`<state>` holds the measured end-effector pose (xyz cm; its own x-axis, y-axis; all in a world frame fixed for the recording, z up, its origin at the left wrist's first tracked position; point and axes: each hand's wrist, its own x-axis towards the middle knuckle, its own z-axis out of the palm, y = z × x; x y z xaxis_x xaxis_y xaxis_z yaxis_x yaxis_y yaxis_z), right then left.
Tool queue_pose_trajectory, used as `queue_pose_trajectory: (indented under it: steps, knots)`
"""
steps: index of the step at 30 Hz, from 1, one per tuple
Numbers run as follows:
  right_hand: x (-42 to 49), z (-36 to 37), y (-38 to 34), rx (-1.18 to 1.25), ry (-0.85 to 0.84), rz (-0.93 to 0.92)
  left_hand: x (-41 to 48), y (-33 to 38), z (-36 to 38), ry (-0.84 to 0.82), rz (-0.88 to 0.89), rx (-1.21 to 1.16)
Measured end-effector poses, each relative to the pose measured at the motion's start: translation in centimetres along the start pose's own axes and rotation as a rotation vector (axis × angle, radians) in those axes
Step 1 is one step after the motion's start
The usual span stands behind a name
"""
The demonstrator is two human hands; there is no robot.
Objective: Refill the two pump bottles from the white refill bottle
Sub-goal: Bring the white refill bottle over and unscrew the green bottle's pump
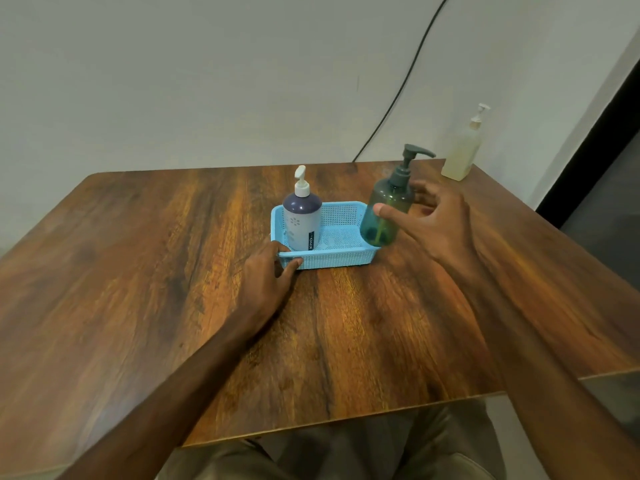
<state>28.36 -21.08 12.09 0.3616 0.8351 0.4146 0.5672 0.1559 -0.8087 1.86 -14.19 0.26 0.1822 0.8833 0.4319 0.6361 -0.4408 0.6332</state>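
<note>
The bench (138, 271) is hard and slick-looking, so anything dropped on it would likely roll or skid, and the light basket (332, 259), at mid-bench toward 12 o'clock, could slide or tip if the bottle catches its rim. The main risk is the green bottle (389, 195): it leans with its pump toward 1 o'clock and its base over the basket's 3 o'clock end, and the grip on it looks loose, so it could slip or knock the wall. The purple bottle (302, 220) stands upright at the 9 o'clock end and could topple if the basket jerks. The refill bottle (462, 154) stands well apart at the bench's 1 o'clock corner, close to the edge, so a careless reach could push it off. The right hand (440, 226) comes in from 4 o'clock with its wrist raised; its thumb lies across the green bottle's front and its fingers (424, 192) are spread behind, pinching the bottle between them. The left hand (266, 271) lies low on the bench, its fingers curled over the basket's 7 o'clock corner and its thumb pressed on the near wall.
</note>
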Motion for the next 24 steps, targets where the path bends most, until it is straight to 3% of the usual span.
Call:
queue_pose_trajectory:
  steps: [8,24]
  knots:
    - [-5.4,-0.9,4.3,-0.039,-0.014,0.140,-0.1,0.8,0.1,-0.005,-0.022,0.001]
    - [-6.0,0.9,6.5,-0.128,-0.065,0.121,-3.8,3.1,0.7,0.011,-0.073,0.078]
